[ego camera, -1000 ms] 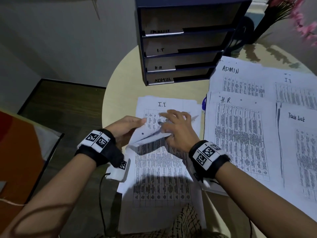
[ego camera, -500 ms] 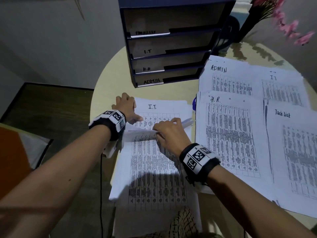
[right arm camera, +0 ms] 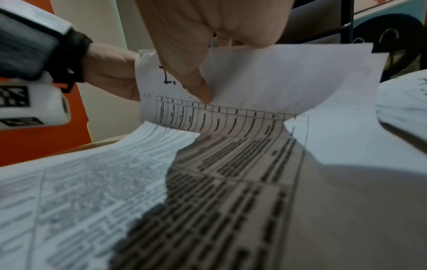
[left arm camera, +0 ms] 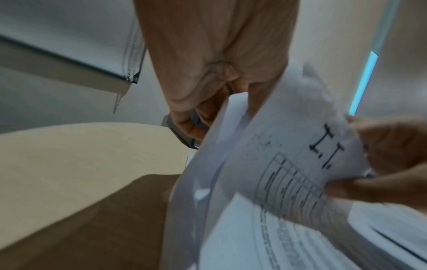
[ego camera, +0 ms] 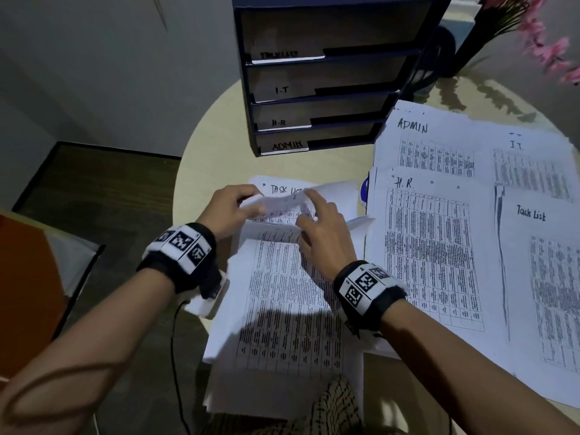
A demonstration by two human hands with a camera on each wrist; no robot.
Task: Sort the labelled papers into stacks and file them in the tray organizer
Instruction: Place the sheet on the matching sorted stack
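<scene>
A pile of printed sheets (ego camera: 288, 309) lies at the table's front. Its top sheet, labelled I.T (left arm camera: 300, 155), is bent up at the far end. My left hand (ego camera: 251, 199) pinches that end's left corner. My right hand (ego camera: 306, 208) pinches the same sheet (right arm camera: 277, 82) near the middle, thumb on its printed face. Below the raised end shows a sheet headed Task List (ego camera: 282, 189). The dark tray organizer (ego camera: 314, 73) stands behind, its shelves labelled Task List, I.T, H.R and ADMIN.
Sorted stacks lie on the right of the round table (ego camera: 213, 158): ADMIN (ego camera: 414, 127), H.R. (ego camera: 433, 246), I.T (ego camera: 530, 171) and Task List (ego camera: 546, 277). A dark vase with pink flowers (ego camera: 539, 36) stands at the back right. The table edge and floor are on the left.
The I.T sheet lay flat under both hands half a second ago. Its far end is now lifted and curled back, uncovering the Task List sheet underneath.
</scene>
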